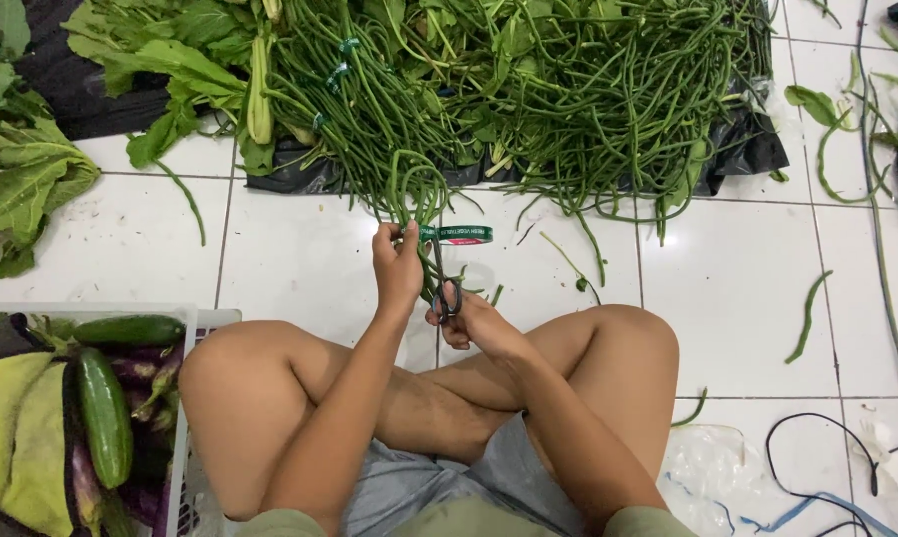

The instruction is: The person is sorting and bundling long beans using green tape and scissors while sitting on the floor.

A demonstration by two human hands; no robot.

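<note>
Right hand point(474, 320) with scissors point(442, 280) (dark-handled), green tape point(461, 235) around long beans point(409, 194).

- Two hands are showing: the left hand point(397, 267) and the right hand point(472, 323).
- One pair of scissors point(443, 283) is sitting in the right hand.
- One strip of green tape point(459, 235) is stretching out from the left hand.
- Two cucumbers are lying in one white basket point(185, 418): a lying cucumber point(129, 330) and an upright cucumber point(105, 416).
- Several purple eggplants point(146, 373) are lying beside them; the exact number cannot be told.
- One heap of long beans point(529, 89) is lying on one black plastic sheet point(737, 144), too many to count.
- One black cable point(817, 467) is curling on the floor.
</note>
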